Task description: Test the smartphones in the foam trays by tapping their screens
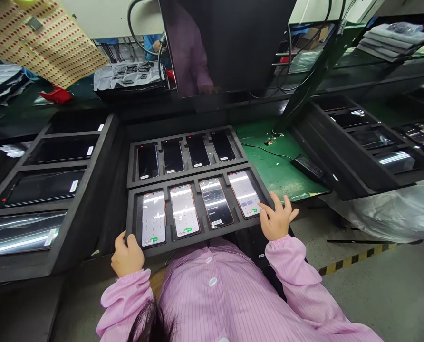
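Note:
My left hand grips the front left corner of a dark foam tray. Over the tray's right end is my right hand, its fingers spread and a fingertip at the lower right of a lit phone. To the left in the same tray lie three more lit phones: one with a dark text screen, a phone with a number keypad and another keypad phone. Behind stands a second foam tray holding several dark-screened phones.
Foam trays of phones stand at left and right. A monitor hangs ahead, with a sticker sheet to its left. A black adapter lies on the green bench. Across the bench, a co-worker's hand shows.

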Demonstrator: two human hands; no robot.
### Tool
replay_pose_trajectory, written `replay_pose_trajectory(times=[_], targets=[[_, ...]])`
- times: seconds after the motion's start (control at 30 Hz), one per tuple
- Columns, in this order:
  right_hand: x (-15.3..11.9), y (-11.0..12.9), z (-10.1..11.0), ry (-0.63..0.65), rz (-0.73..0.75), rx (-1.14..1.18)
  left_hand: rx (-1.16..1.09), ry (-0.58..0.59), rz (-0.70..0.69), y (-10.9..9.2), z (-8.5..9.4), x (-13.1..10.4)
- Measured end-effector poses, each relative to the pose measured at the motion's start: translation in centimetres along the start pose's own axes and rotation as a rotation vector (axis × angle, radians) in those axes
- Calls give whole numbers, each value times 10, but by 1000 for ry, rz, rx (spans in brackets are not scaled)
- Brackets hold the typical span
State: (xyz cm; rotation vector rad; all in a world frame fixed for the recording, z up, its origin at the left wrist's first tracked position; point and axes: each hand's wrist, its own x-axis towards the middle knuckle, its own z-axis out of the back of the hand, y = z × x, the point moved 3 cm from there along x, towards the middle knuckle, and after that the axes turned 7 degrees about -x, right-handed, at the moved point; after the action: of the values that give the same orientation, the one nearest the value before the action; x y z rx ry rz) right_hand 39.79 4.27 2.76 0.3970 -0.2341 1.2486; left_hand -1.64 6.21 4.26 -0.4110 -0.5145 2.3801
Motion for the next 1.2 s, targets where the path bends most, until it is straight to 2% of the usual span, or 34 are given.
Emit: replay_pose_trajectory(times=[0.1, 0.27, 0.33, 0.4, 0.5, 0.57, 0.77, 0.83, 0.97, 1.07, 1.2], targets=[[0, 4, 1, 29, 21, 0, -8, -5, -12, 0, 0, 0], [-1, 23, 6, 121, 188, 28, -16, -12, -16, -1, 0, -1], [-2, 25, 6, 146, 206, 31, -15, -16, -20, -1, 1, -1], [-1, 22, 5, 107, 155, 25, -17, -18, -29, -2, 1, -2], [1, 11, 5, 29, 2, -9, -18, -19, -36, -3, 2, -3], [1, 9, 4, 29, -36, -14, -10, -12, -32, -3, 2, -3], [-2, 27, 5, 130, 193, 47, -1, -10, -21, 0, -1, -1], [-3, 27, 5, 86, 210, 56, -2, -11, -26, 2, -2, 0], [-5, 24, 6, -100, 196, 153, 17, -13, -39, 3, -4, 0], [-9, 42, 8, -124, 246, 273, 45, -3, -50, 3, -5, 0], [-21, 92, 8, 23, 470, 467, 35, 5, -62, 6, -7, 0]])
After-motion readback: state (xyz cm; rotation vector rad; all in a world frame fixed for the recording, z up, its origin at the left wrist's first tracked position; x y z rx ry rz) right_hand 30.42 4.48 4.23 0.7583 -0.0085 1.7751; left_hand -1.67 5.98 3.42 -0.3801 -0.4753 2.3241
